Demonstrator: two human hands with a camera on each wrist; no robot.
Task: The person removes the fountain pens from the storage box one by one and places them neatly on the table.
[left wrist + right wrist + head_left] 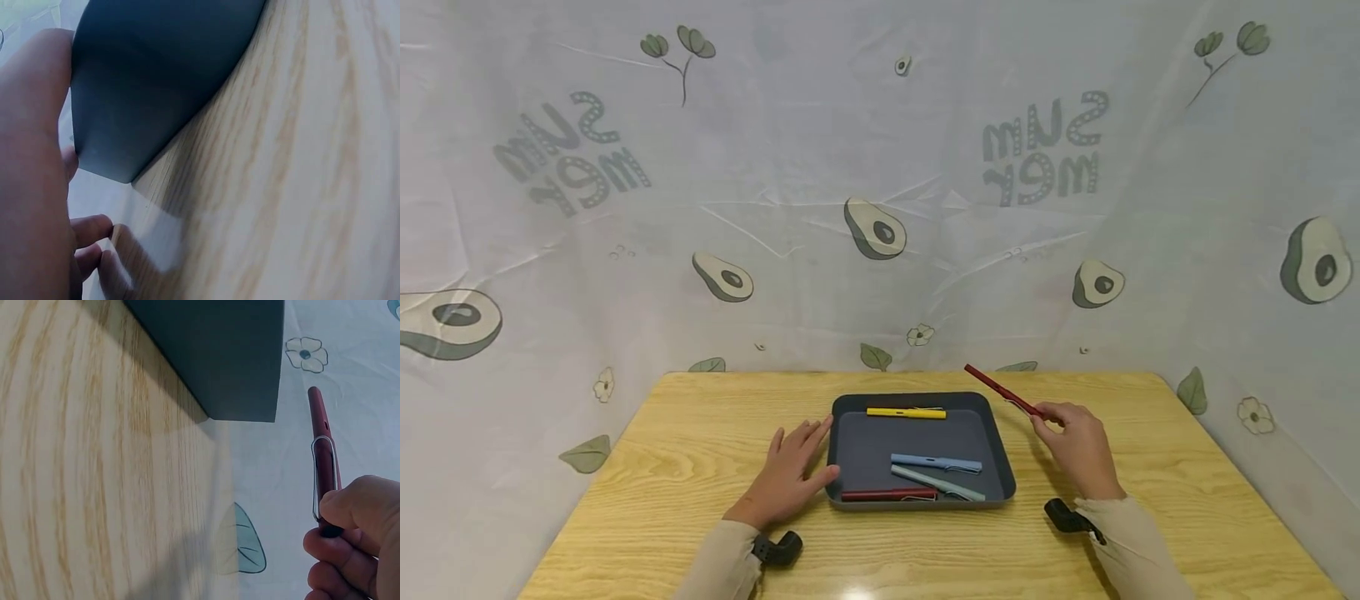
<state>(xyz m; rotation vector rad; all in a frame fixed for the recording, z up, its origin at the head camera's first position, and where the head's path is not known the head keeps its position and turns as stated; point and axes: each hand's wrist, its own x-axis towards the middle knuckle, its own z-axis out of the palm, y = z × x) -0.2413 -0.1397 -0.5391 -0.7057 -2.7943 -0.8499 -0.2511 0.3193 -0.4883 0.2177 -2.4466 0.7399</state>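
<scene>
My right hand (1081,446) pinches a dark red pen (1000,389) by its cap end, above the table to the right of a grey tray (1006,467). In the right wrist view, thumb and fingers grip that pen (326,459) near its wire clip. My left hand (790,475) rests with spread fingers against the tray's left side. Inside the tray lie a yellow pen (906,412), with a dark red one mostly hidden just behind it, a blue pen (936,462), a pale teal pen (936,482) and another dark red pen (887,495) along the front wall.
The tray stands on a light wooden table (700,450). A pale curtain (805,167) printed with avocados and leaves hangs behind and beside the table. Each wrist wears a black camera mount, the right one (1070,517) near the tray's front right corner.
</scene>
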